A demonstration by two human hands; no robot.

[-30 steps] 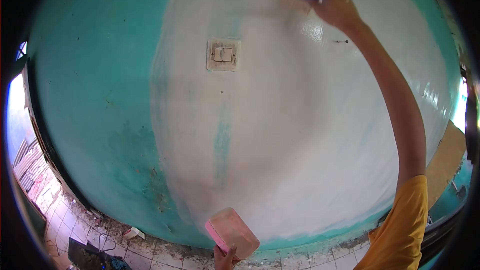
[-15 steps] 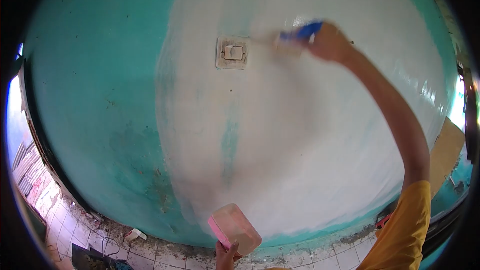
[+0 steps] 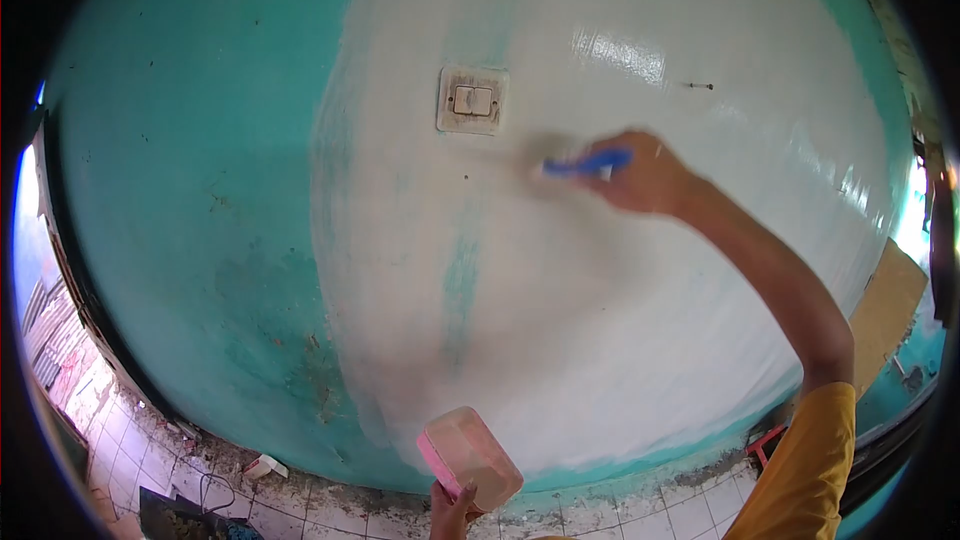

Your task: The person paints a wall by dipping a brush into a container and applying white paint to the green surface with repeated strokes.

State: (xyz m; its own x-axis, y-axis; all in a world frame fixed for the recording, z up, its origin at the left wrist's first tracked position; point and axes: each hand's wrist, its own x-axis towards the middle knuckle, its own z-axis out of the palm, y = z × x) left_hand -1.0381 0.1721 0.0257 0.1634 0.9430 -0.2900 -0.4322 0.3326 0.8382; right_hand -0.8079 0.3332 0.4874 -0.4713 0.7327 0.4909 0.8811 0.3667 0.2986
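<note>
From where I watch, one left hand (image 3: 455,510) grips one pink container (image 3: 470,460) by its side, low in view. One right hand (image 3: 645,175) clasps one blue-handled brush (image 3: 590,162) against the wall's (image 3: 640,340) white area, right of and below one switch plate (image 3: 473,100) with two switches. The brush has come down from above the plate's level. I can read no writing.

one head view looks forward at the nearby wall (image 3: 600,370) and down to the floor (image 3: 335,518).
</note>
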